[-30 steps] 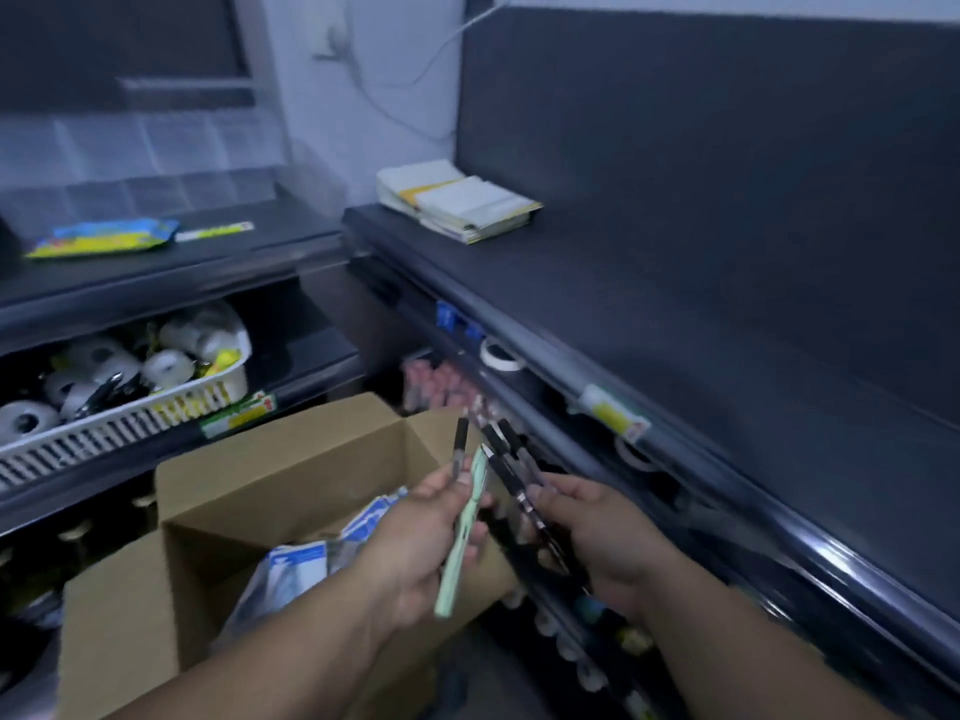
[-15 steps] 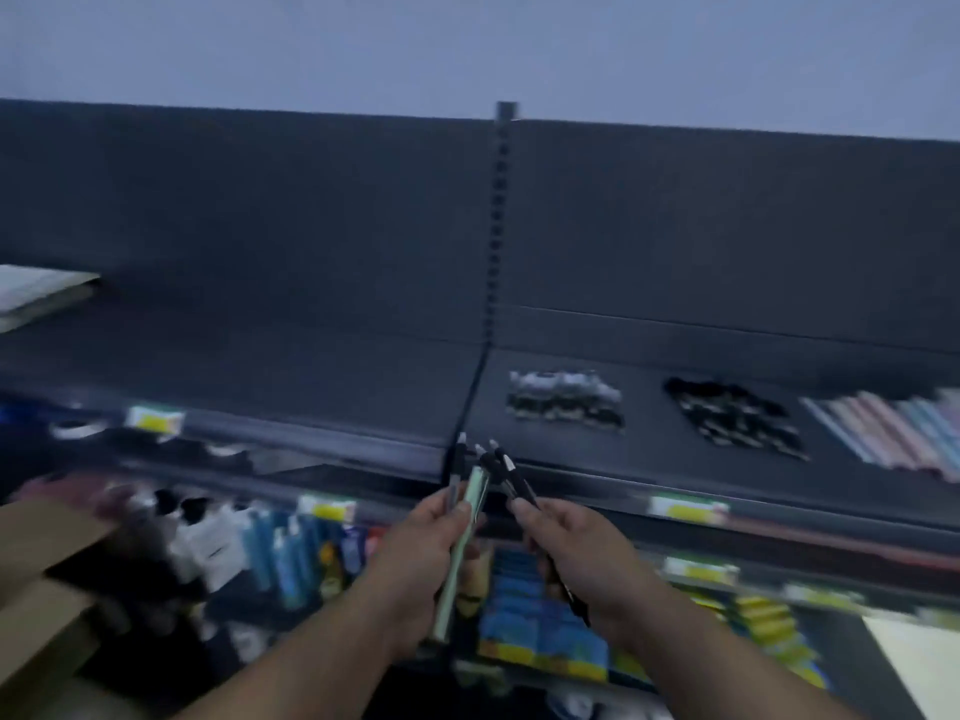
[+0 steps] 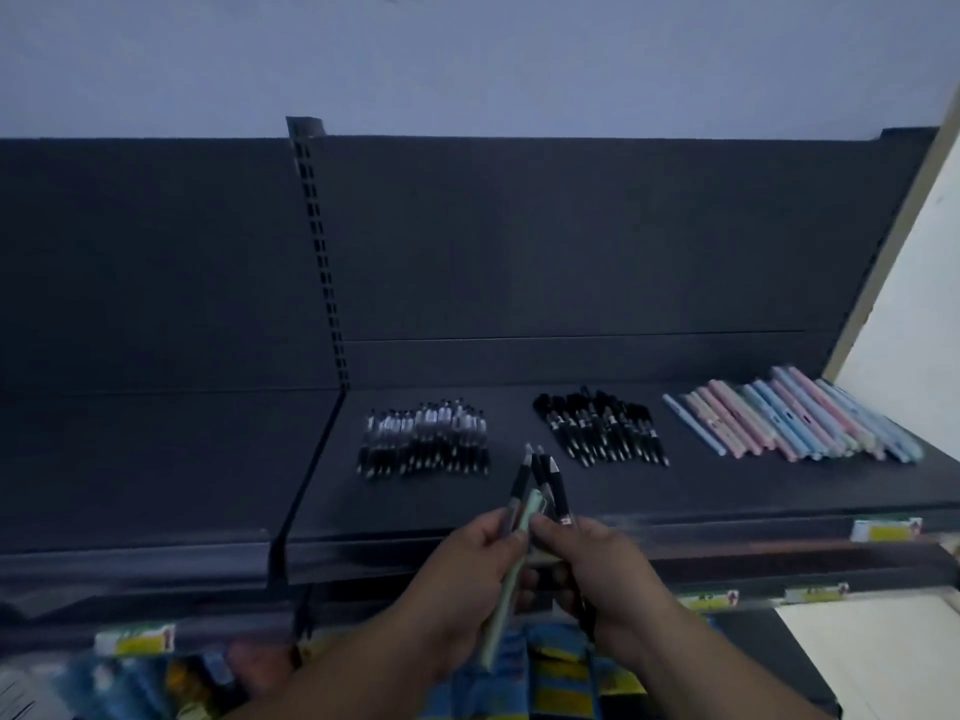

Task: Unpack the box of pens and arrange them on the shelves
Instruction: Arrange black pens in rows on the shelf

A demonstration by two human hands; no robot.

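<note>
Evidently the sorting step is in hand: both hands are held up just in front of the dark metal top shelf [image 3: 727, 491], near its front edge. The left hand [image 3: 462, 584] has its fingers curled round a pale green slim plastic pen [image 3: 498, 615], which slants down past the palm. The right hand [image 3: 608, 574] is closed round a small fan of black pens with silver tips [image 3: 545, 485] that points up over the shelf. Whether the leftmost of these sits in the left hand's grip I cannot tell.

Three groups lie in rows on the shelf: clear-barrelled pens with black grips [image 3: 423, 439], all-black pens [image 3: 602, 428] just right of the held tips, and pastel pink and blue pens [image 3: 795, 418] at the far right. The next move, I judge, calls for parting the black ones from the green and laying each beside its like, parallel to the row. The box is out of view.

Behind stands a dark back panel with a slotted upright [image 3: 322, 262], under a pale wall [image 3: 467, 59]. Yellow price labels [image 3: 883, 531] mark the shelf edges, and blue and yellow packets [image 3: 561, 667] fill the shelf below.
</note>
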